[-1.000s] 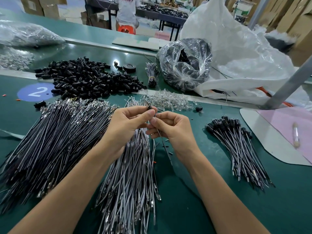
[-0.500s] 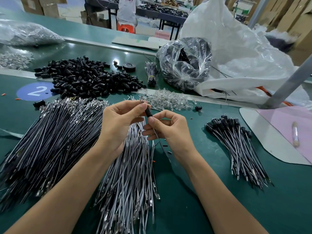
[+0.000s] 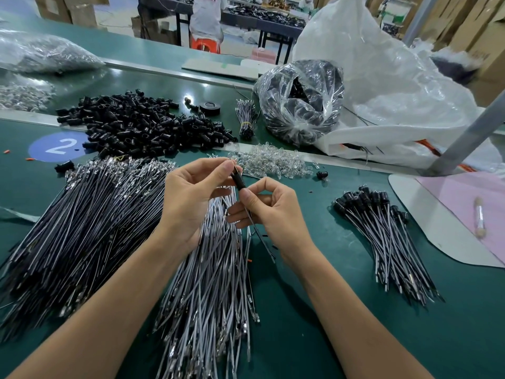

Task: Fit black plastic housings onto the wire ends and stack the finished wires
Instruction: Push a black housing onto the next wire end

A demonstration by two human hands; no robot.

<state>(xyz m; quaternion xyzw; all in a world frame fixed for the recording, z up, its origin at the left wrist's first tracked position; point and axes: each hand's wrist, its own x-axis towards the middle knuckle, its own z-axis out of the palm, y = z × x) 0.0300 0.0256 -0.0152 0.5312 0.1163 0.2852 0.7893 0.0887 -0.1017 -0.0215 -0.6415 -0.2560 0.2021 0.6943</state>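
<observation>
Fingertips (image 3: 225,168) of the left hand (image 3: 191,198) are pinching the black plastic housing (image 3: 238,180) over the grey wire pile (image 3: 213,269) while the right hand (image 3: 273,212) is pinching the wire (image 3: 257,231) just beneath, ideally pushing straight along the housing's axis.

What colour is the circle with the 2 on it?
The circle is blue, its 2 white; the head view shows it.

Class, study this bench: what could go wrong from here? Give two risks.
1. The black plastic housing, pinched by the left hand, could slip and fall into the loose pile of grey wires below.
2. The thin dark wire dangling from the right hand may snag that pile when moved to the stack of finished wires.
</observation>
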